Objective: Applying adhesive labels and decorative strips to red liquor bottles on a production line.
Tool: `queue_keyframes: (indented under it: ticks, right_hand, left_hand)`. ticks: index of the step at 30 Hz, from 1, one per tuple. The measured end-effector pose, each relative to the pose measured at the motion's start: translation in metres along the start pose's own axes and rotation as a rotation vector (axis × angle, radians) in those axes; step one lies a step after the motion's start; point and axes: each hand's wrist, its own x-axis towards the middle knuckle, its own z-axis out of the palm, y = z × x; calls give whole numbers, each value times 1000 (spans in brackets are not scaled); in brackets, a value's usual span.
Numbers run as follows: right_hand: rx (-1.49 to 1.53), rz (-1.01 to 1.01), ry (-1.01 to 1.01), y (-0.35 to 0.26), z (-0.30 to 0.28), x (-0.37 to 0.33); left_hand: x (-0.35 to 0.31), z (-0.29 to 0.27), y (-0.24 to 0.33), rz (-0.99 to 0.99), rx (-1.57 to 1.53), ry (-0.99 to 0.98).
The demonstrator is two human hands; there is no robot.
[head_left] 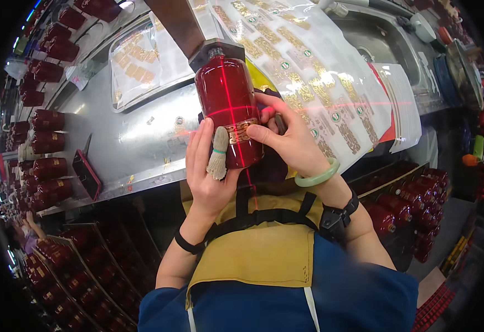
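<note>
A glossy dark red bottle (222, 88) lies in front of me, its neck pointing away against a dark angular block (215, 48). Red light lines cross on its body. A gold patterned decal (241, 131) sits near its lower end. My left hand (207, 171) lies along the bottle's left side, fingers against it; a knitted finger cover (218, 153) with a green band is on one finger. My right hand (300, 135) wraps the right side, its thumb on the decal's edge. Something small and dark (278, 125) shows by its curled fingers; its kind is unclear.
A white sheet with gold and brown decals (314, 72) covers the table's right side, before a steel sink (372, 33). A metal tray (121, 102) with papers lies left; a red-edged phone-like slab (87, 176) is at the table edge. Red bottles (48, 138) stand on both sides.
</note>
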Motion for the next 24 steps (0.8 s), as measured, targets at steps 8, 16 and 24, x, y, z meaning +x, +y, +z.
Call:
queue_keyframes:
  ticks: [8, 16, 24]
  right_hand:
    - [120, 37, -32, 2, -4, 2]
    - [271, 65, -10, -1, -33, 6]
    - [-26, -162, 130, -10, -4, -12]
  left_hand:
    - [-1, -3, -3, 41, 34, -51]
    - [18, -1, 37, 46, 352, -228]
    - [3, -7, 7, -129, 58, -76]
